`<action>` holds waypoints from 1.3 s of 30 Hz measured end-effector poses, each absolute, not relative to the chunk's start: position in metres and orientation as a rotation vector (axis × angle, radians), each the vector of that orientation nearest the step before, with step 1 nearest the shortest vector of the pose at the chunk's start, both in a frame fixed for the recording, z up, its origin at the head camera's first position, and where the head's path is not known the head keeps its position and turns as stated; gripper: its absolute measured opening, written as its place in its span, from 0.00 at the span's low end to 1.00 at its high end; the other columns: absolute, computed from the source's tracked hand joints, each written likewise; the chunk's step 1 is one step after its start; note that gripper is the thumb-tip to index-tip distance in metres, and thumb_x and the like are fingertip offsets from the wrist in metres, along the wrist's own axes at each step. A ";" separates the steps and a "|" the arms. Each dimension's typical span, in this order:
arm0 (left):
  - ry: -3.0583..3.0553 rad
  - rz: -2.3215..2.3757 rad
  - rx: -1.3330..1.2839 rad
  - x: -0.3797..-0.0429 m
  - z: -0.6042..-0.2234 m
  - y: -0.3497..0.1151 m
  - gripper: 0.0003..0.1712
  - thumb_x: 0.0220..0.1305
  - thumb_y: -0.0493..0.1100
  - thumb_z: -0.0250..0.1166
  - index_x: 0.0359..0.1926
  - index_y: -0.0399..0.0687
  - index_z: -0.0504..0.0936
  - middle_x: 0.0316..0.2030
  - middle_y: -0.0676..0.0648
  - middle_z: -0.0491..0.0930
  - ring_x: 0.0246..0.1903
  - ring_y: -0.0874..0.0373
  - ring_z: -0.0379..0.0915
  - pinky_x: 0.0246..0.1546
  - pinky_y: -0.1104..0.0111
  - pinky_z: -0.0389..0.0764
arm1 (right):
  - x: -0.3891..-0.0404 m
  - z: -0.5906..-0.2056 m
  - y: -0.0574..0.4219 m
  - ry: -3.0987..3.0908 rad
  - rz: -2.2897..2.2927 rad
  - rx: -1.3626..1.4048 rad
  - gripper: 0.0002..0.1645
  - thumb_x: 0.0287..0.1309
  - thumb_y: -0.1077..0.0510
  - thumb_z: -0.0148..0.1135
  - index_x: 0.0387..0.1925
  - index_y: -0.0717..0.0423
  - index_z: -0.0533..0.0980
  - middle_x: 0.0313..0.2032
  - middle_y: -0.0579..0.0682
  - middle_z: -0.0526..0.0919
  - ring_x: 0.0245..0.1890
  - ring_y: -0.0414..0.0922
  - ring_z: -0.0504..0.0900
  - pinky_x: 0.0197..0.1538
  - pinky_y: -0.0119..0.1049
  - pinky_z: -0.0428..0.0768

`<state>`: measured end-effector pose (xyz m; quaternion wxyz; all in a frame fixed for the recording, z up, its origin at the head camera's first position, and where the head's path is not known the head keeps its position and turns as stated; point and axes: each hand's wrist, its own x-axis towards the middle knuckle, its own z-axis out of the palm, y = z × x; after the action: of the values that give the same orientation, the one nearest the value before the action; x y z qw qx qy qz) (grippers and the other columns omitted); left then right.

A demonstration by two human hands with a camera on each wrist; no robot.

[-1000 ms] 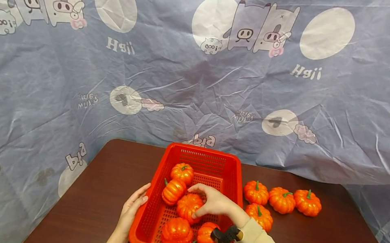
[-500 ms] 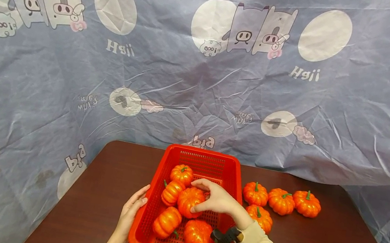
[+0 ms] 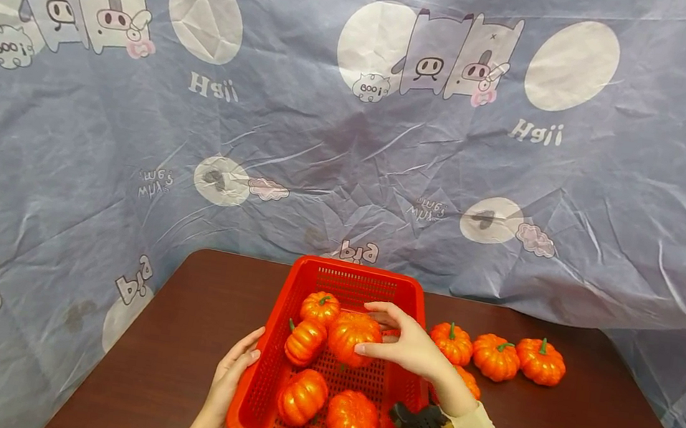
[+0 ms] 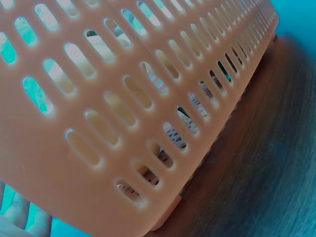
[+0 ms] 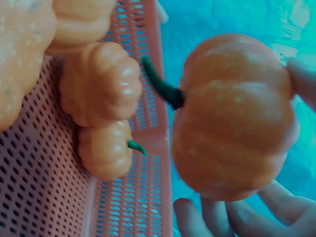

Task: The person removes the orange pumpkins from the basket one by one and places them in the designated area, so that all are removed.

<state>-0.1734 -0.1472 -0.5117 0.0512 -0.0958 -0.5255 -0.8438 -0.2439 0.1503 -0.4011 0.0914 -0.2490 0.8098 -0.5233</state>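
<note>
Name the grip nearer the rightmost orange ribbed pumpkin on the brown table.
Right. The right grip is over the red perforated basket, left of the pumpkin; the left grip, farther away, touches the basket's left side.

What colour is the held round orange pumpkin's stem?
Green; the curved stem shows best in the right wrist view.

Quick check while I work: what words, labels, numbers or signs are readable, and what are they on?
"BOO¡": small clouds printed on the backdrop cloth; the far-right one is cut off.
"Hgii": twice on that cloth, second letter uncertain.
Lower lettering on it: too distorted to read reliably.
Pumpkins and basket: no text visible.
</note>
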 end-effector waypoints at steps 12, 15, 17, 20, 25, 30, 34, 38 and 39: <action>-1.599 -2.576 -0.277 -0.173 -0.510 -0.146 0.27 0.70 0.36 0.47 0.67 0.31 0.56 0.56 0.49 0.73 0.50 0.56 0.74 0.48 0.64 0.77 | -0.230 -0.397 0.186 2.388 -1.955 -0.675 0.36 0.54 0.64 0.65 0.63 0.60 0.63 0.58 0.59 0.69 0.51 0.44 0.74 0.46 0.32 0.77; -1.602 -2.573 -0.280 -0.172 -0.510 -0.146 0.27 0.70 0.36 0.47 0.67 0.31 0.56 0.56 0.49 0.73 0.50 0.56 0.74 0.48 0.65 0.77 | -0.225 -0.396 0.196 2.400 -2.041 -0.644 0.36 0.56 0.66 0.62 0.65 0.62 0.60 0.57 0.57 0.67 0.52 0.36 0.72 0.48 0.28 0.75; -1.600 -2.573 -0.280 -0.172 -0.510 -0.146 0.27 0.70 0.36 0.47 0.67 0.31 0.56 0.56 0.49 0.73 0.50 0.56 0.74 0.48 0.65 0.76 | -0.222 -0.395 0.202 2.405 -2.084 -0.629 0.36 0.58 0.66 0.60 0.65 0.62 0.58 0.56 0.54 0.65 0.53 0.33 0.71 0.48 0.25 0.74; -1.599 -2.574 -0.273 -0.172 -0.510 -0.146 0.27 0.70 0.36 0.47 0.67 0.31 0.56 0.56 0.49 0.73 0.50 0.56 0.74 0.48 0.64 0.76 | -0.218 -0.395 0.212 2.379 -2.150 -0.632 0.35 0.60 0.67 0.57 0.67 0.60 0.56 0.56 0.50 0.64 0.56 0.32 0.68 0.51 0.23 0.70; -1.603 -2.575 -0.263 -0.173 -0.511 -0.146 0.27 0.70 0.37 0.47 0.67 0.32 0.57 0.56 0.49 0.72 0.50 0.56 0.74 0.48 0.64 0.76 | -0.213 -0.399 0.226 2.308 -2.248 -0.629 0.33 0.63 0.68 0.53 0.67 0.57 0.57 0.55 0.46 0.68 0.53 0.35 0.71 0.49 0.25 0.73; -1.605 -2.576 -0.277 -0.173 -0.511 -0.146 0.27 0.70 0.36 0.46 0.68 0.32 0.56 0.57 0.49 0.72 0.50 0.56 0.73 0.48 0.64 0.76 | -0.208 -0.407 0.238 2.248 -2.366 -0.558 0.29 0.63 0.69 0.51 0.63 0.51 0.61 0.52 0.44 0.69 0.47 0.35 0.75 0.44 0.27 0.76; -1.603 -2.575 -0.272 -0.173 -0.512 -0.147 0.27 0.70 0.36 0.46 0.68 0.32 0.56 0.57 0.49 0.72 0.50 0.56 0.73 0.48 0.64 0.76 | -0.204 -0.414 0.249 2.262 -2.425 -0.445 0.27 0.63 0.69 0.51 0.59 0.44 0.62 0.52 0.40 0.68 0.45 0.33 0.74 0.43 0.25 0.75; -1.605 -2.574 -0.266 -0.173 -0.512 -0.147 0.27 0.70 0.36 0.47 0.68 0.32 0.56 0.57 0.48 0.72 0.50 0.56 0.73 0.48 0.64 0.76 | -0.201 -0.422 0.261 2.232 -2.521 -0.402 0.26 0.63 0.70 0.50 0.58 0.44 0.62 0.50 0.40 0.70 0.43 0.33 0.74 0.40 0.25 0.75; -1.606 -2.574 -0.269 -0.173 -0.512 -0.147 0.27 0.70 0.36 0.47 0.68 0.32 0.56 0.57 0.48 0.71 0.50 0.56 0.73 0.48 0.64 0.76 | -0.200 -0.424 0.264 2.202 -2.557 -0.414 0.27 0.63 0.70 0.49 0.59 0.45 0.61 0.50 0.41 0.71 0.42 0.34 0.75 0.40 0.26 0.75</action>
<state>-0.1734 -0.1471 -0.5122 0.0478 -0.0881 -0.5268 -0.8441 -0.2003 0.2636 -0.4238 -0.1286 -0.1208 0.6423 -0.7459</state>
